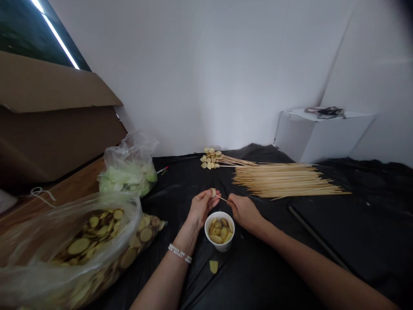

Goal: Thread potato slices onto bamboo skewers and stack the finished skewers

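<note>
Between the fingers of my left hand is a pale potato slice. My right hand is closed around a thin wooden skewer, whose tip meets the slice. Just below both hands stands a white paper cup holding several potato slices. One cut potato piece lies on the black sheet in front of the cup. Beyond my hands, skewers threaded with slices lie in a bunch, next to a wide spread of bare skewers.
At the left, a large clear bag of potato slices lies open. Behind it sits a plastic bag of pale green vegetables, near a cardboard box. A white box stands back right. Black sheeting covers the work surface.
</note>
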`<state>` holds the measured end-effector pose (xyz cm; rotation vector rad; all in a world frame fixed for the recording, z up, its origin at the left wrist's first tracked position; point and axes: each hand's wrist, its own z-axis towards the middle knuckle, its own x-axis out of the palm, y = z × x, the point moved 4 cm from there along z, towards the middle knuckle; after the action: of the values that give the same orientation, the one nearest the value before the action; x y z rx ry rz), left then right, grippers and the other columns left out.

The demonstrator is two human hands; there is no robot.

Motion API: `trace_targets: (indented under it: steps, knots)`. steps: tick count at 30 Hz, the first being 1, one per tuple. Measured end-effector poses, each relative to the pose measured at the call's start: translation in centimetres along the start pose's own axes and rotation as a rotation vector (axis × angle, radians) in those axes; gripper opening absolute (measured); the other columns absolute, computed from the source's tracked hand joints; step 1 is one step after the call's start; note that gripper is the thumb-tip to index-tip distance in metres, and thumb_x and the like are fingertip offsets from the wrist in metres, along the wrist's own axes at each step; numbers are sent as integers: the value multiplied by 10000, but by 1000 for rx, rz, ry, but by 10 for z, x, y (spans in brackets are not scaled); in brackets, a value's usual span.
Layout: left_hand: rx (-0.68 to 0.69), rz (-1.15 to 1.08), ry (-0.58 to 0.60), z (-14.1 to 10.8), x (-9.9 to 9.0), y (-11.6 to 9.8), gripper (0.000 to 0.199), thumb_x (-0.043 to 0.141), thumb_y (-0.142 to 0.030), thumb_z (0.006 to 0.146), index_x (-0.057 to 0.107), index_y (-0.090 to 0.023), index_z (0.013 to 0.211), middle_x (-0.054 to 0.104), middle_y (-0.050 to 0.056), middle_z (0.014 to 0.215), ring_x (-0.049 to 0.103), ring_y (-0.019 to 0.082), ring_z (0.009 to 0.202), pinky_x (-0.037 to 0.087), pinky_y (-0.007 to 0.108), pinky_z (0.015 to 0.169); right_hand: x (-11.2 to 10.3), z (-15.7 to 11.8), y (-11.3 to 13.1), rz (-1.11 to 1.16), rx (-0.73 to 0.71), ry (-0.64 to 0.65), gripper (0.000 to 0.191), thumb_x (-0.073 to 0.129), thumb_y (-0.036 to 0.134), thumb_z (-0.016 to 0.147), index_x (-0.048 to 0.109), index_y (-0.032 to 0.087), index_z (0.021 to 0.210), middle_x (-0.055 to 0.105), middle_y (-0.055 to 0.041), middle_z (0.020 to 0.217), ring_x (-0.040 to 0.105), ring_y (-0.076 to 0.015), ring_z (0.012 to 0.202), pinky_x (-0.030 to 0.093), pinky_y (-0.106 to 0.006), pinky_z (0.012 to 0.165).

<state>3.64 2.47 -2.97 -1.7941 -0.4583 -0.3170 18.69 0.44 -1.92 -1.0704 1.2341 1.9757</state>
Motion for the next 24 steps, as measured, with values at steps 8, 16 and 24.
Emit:
trace_targets:
  steps: [8, 16, 24]
  knots:
    - [-22, -3, 33, 2, 4, 8, 143, 684, -209, 769, 684, -83, 838, 715, 163, 929, 696, 181, 801, 553, 251, 732, 0, 2, 1, 9, 36, 53, 215, 373, 227, 939, 569, 181, 863, 688, -68, 851, 625, -145, 786, 339, -218, 655]
    - [-81, -30, 45, -3, 9, -2, 398, 504, -414, 876, 667, -54, 928, 700, 212, 969, 697, 203, 806, 555, 288, 737, -2, 3, -1, 10, 54, 17, 220, 373, 245, 943, 568, 193, 858, 684, -55, 839, 621, -145, 777, 339, -221, 660]
    - [44, -23, -29, 4, -6, -7, 167, 590, -221, 844, 673, -80, 873, 715, 160, 939, 694, 174, 819, 545, 256, 747, -3, 1, 2, -10, 25, 18, 224, 375, 274, 943, 573, 200, 869, 675, -39, 845, 610, -139, 776, 329, -225, 657]
